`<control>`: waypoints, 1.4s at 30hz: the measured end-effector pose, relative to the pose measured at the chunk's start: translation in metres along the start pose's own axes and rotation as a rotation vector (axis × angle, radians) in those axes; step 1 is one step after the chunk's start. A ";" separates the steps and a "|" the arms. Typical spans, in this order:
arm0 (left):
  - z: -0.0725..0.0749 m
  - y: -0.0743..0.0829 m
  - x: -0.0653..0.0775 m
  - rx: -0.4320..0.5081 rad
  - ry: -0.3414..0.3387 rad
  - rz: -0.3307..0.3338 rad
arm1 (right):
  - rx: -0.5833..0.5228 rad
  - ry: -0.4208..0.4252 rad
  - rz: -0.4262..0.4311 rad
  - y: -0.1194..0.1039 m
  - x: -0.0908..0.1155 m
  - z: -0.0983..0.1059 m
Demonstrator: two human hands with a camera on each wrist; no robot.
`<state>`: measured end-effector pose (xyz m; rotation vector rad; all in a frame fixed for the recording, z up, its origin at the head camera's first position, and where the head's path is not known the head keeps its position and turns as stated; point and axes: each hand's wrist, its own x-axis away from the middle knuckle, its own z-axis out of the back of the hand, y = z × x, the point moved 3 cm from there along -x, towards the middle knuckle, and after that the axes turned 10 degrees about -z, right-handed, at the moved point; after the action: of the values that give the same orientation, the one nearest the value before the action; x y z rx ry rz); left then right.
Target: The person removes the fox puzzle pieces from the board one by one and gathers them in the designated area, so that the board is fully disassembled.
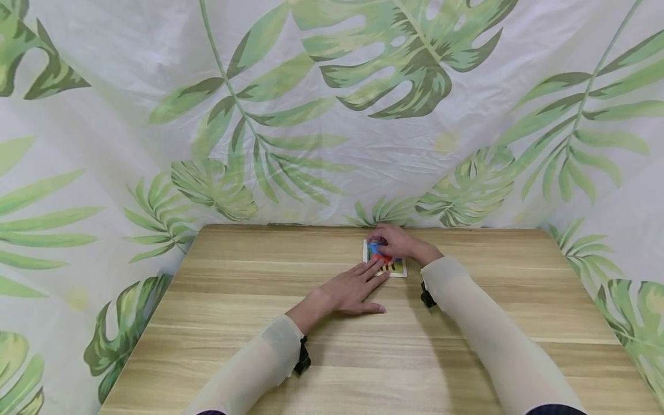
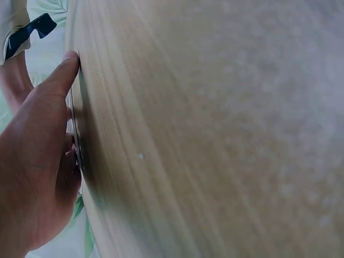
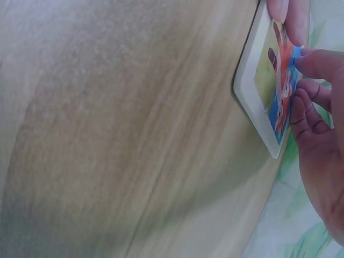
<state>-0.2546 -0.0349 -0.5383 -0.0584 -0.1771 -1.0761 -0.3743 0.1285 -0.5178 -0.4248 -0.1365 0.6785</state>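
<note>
A small picture puzzle board (image 1: 400, 273) with a white border lies near the far edge of the table. My left hand (image 1: 351, 292) is laid flat, its straight fingertips resting on the lower left of the board and its thumb spread on the wood. At the upper part of the board, my right hand (image 1: 397, 241) has curled fingers and pinches a blue and orange puzzle piece (image 3: 284, 99) against the picture. Yellow with dark stripes shows at the lower part of the picture. Both hands hide much of the board.
The wooden table (image 1: 249, 323) has light streaked grain. Behind it hangs a pale cloth (image 1: 290, 138) printed with green leaves, meeting the table's far edge close beyond the right hand. Dark wrist cameras sit under both sleeves.
</note>
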 end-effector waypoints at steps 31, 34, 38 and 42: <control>0.004 -0.004 -0.003 -0.051 0.002 0.009 | -0.015 -0.040 -0.035 -0.006 -0.003 0.008; 0.004 -0.003 -0.003 -0.045 -0.005 0.012 | -0.026 -0.049 -0.046 -0.005 -0.002 0.007; 0.004 -0.001 -0.003 -0.035 -0.012 0.017 | -0.025 -0.032 -0.036 -0.004 -0.001 0.006; 0.004 -0.001 -0.003 -0.035 -0.015 0.019 | -0.030 -0.027 -0.025 -0.002 -0.001 0.005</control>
<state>-0.2569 -0.0324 -0.5351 -0.0997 -0.1714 -1.0602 -0.3754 0.1281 -0.5124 -0.4427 -0.1775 0.6583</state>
